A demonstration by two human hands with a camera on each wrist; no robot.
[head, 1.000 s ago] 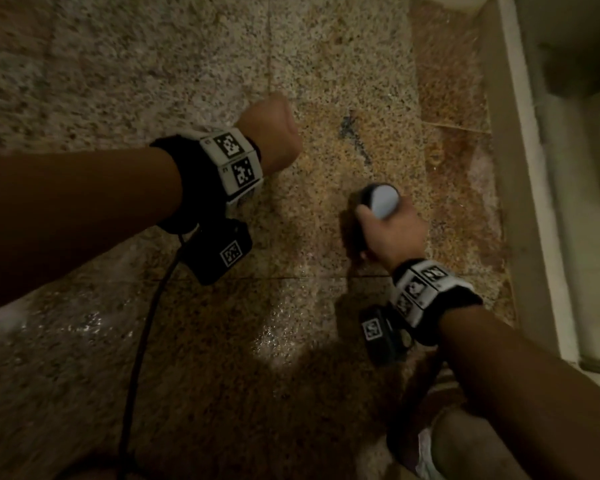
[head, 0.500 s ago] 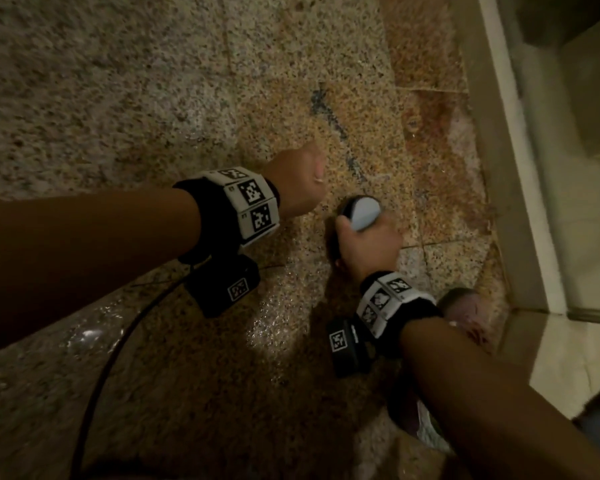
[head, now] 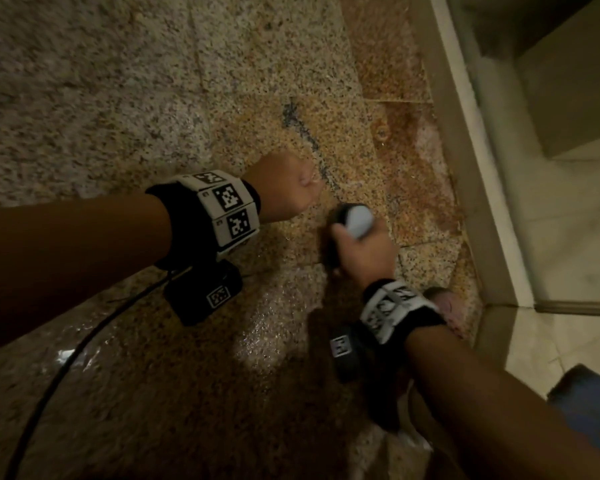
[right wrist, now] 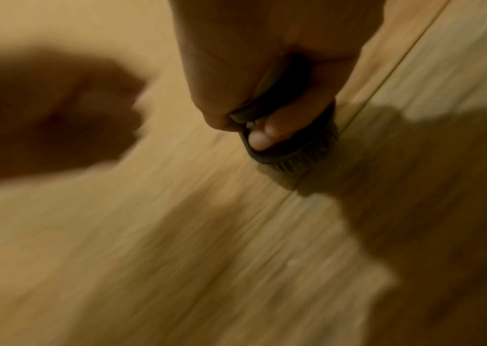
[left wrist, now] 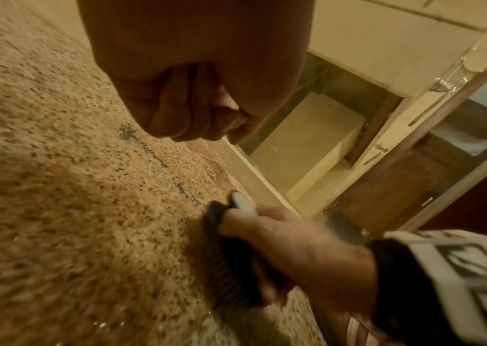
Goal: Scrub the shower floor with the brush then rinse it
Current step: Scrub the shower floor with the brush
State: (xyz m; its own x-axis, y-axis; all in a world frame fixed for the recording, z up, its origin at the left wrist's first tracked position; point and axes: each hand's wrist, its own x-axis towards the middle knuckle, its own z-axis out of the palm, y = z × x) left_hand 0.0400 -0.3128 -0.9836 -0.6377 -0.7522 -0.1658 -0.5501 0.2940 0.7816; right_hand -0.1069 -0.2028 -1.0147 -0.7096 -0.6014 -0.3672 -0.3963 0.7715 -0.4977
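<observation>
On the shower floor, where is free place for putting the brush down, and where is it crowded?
Bare shower floor lies beyond and left of the left hand, a fist holding nothing. More lies near, between the black cable and the right forearm. It is crowded where the right hand grips the brush, beside the raised curb.

1. One brush [head: 350,221], dark with a pale grey top, right of centre in the head view.
2. Two hands: one left hand [head: 284,187] at centre, one right hand [head: 364,251] just below and right of it.
3. Two wrist bands with black-and-white square markers, one on each wrist: left band [head: 222,211], right band [head: 395,308].
4. One black cable [head: 66,365], lower left.
5. One raised pale curb [head: 471,161] along the right side.
6. One speckled stone shower floor [head: 118,98].
</observation>
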